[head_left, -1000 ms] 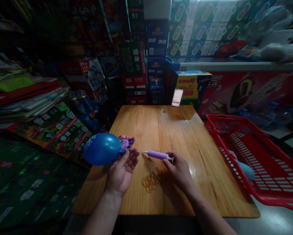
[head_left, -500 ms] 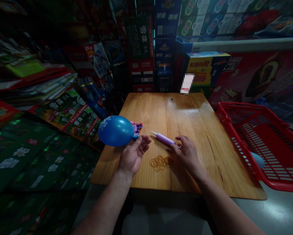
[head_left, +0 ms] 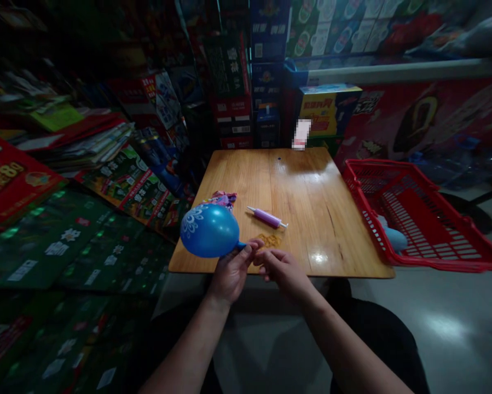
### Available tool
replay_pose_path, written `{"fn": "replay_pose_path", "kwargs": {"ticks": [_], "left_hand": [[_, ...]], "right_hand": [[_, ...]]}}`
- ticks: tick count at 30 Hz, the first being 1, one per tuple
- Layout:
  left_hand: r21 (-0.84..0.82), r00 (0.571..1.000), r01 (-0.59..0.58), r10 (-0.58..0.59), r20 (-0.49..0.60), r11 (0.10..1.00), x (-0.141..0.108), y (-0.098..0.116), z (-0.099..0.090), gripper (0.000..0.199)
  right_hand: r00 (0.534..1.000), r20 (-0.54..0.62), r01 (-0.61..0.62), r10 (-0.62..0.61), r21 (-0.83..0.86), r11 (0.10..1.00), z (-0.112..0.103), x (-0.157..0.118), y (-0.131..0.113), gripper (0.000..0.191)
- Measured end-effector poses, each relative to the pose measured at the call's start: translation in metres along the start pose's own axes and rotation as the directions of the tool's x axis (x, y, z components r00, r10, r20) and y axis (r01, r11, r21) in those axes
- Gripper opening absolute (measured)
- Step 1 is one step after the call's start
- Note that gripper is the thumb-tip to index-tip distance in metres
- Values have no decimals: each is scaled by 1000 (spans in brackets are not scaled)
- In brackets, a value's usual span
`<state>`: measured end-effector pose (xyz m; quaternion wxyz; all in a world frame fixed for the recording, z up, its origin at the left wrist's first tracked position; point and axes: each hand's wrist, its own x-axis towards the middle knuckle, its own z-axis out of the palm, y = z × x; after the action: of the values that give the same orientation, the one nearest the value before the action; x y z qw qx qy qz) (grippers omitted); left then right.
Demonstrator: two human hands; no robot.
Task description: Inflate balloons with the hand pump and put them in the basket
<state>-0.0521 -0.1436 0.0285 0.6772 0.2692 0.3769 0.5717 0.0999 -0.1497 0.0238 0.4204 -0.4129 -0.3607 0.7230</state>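
Apparently the balloon (head_left: pixel 209 231) is filled but untied, over the near left of the desk (head_left: pixel 307 200), neck (head_left: pixel 241 245) pinched by the left hand (head_left: pixel 231 274), while whether the right hand (head_left: pixel 285 269) grips anything is unclear.

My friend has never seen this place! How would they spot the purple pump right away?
Find the wooden table. On it, right of the blue balloon and just beyond the tan rubber bands, lies the pump. Unlike the round balloon and the looped bands, it is a straight purple tube with slim pale ends.
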Motion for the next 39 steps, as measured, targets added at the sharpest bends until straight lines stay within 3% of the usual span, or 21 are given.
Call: {"fn": "replay_pose_path", "kwargs": {"ticks": [3, 8, 13, 22, 27, 32, 36, 39], "left_hand": [[94, 997, 46, -40, -64, 995, -53, -18, 1, 20], [174, 998, 2, 8, -56, 985, -117, -23, 3, 21], [87, 997, 60, -65, 44, 994, -162, -12, 12, 24], [2, 992, 43, -43, 122, 999, -229, -14, 16, 22], [-18, 992, 42, -39, 121, 999, -251, -14, 15, 23], [-1, 983, 110, -108, 149, 994, -270, -14, 15, 34], [260, 985, 89, -123, 118, 961, -290, -8, 18, 33], [443, 996, -37, -2, 86, 896, -305, 4, 25, 25]], "right_hand": [[991, 93, -107, 95, 132, 985, 17, -37, 18, 47], [985, 50, -173, 166, 191, 966, 37, -93, 25, 46], [978, 121, -192, 169, 208, 959, 47, -138, 14, 42], [994, 39, -111, 105, 200, 973, 71, -205, 21, 37], [1000, -4, -19, 20, 176, 984, 84, -225, 30, 35], [993, -85, 85, -77, 101, 991, 86, -227, 30, 26], [985, -133, 117, -114, 16, 993, 77, -222, 22, 22], [982, -138, 125, -127, -23, 992, 70, -221, 17, 20]]}}
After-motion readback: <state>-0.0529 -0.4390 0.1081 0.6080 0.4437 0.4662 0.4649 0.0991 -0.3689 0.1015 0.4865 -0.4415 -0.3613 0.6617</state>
